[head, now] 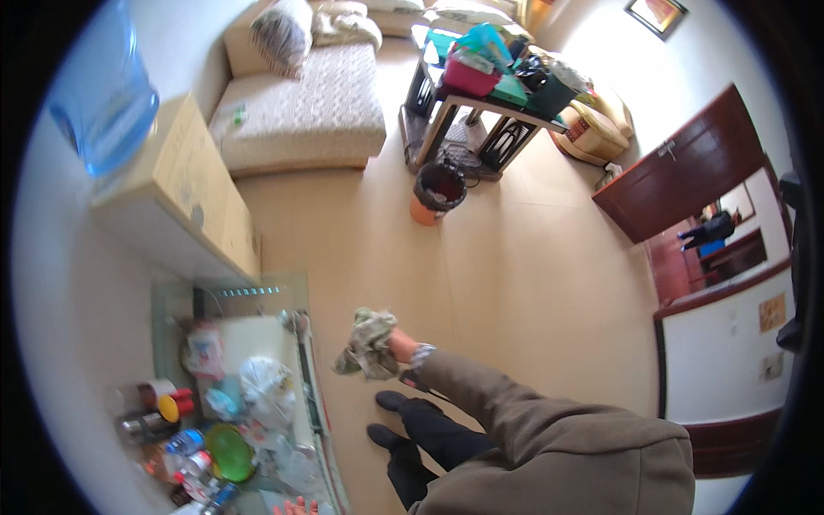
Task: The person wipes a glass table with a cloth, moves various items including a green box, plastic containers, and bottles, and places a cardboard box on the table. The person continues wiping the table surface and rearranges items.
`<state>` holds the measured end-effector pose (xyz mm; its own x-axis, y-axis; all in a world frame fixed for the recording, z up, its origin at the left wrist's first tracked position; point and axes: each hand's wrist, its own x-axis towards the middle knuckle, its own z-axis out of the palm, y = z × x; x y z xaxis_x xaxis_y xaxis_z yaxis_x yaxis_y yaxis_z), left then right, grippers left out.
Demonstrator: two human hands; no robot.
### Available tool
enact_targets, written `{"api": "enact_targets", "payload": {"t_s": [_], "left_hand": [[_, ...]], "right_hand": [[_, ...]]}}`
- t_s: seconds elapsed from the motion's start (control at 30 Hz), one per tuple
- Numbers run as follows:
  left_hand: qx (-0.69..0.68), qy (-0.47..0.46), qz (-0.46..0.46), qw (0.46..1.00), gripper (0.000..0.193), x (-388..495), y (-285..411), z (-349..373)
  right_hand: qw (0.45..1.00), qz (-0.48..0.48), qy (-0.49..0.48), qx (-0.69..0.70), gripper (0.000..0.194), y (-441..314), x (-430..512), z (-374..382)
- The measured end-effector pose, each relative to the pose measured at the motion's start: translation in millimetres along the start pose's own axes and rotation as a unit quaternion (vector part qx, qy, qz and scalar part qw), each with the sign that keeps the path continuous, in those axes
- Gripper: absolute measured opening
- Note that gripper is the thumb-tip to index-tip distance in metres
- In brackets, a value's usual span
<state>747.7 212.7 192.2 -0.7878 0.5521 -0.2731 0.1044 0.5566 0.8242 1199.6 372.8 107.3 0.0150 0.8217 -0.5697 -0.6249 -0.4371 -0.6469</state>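
My right hand (pixel 402 344) is closed around a crumpled grey-green cloth (pixel 372 344), held out over the floor near a glass-topped table (pixel 293 283). At the bottom edge, only the fingers of my left hand (pixel 297 506) show, spread apart beside the table's contents; the palm is cut off. On the table lie a white plastic bag (pixel 265 386), a green bowl (pixel 230 452), a blue-labelled plastic bottle (pixel 185 442), a steel flask (pixel 149 426), a red and yellow cup (pixel 175 405) and several other bottles.
A cabinet (pixel 199 187) bears a blue water jug (pixel 109 96). Farther off are a sofa (pixel 302 109), a lined orange bin (pixel 432 203) and a table stacked with containers (pixel 450 100). At right, a dark red door (pixel 682 164) stands open; a person (pixel 711 226) is beyond it.
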Motion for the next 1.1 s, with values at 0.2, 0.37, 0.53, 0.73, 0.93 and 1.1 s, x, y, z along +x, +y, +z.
{"api": "enact_targets", "payload": {"t_s": [0.2, 0.37, 0.53, 0.73, 0.93, 1.1], "left_hand": [[-0.057, -0.113, 0.125, 0.984, 0.06, -12.7, 134.6, 83.8], [-0.115, -0.285, 0.118, 0.944, 0.06, -137.7, 217.4, 179.9], [-0.091, -0.557, 0.22, 0.796, 0.059, -349.8, 281.9, 334.8], [0.116, -0.582, 0.598, 0.539, 0.045, -572.8, 315.6, 442.4], [-0.007, -0.684, 0.544, 0.485, 0.039, -663.7, 371.0, 524.0], [-0.036, -0.716, 0.378, 0.586, 0.038, -695.0, 434.9, 599.4]], "right_hand": [[0.975, -0.174, -0.051, -0.128, 0.036, -133.8, -95.0, -41.5], [0.879, -0.325, -0.004, -0.35, 0.037, -232.1, -169.4, -122.2], [0.742, -0.432, 0.092, -0.505, 0.038, -294.6, -197.2, -210.4], [0.758, -0.43, 0.126, -0.475, 0.05, -319.0, -203.8, -314.9], [0.809, -0.397, 0.206, -0.381, 0.045, -409.7, -212.1, -386.1], [0.533, -0.414, 0.255, -0.692, 0.053, -570.8, -211.4, -414.5]]}}
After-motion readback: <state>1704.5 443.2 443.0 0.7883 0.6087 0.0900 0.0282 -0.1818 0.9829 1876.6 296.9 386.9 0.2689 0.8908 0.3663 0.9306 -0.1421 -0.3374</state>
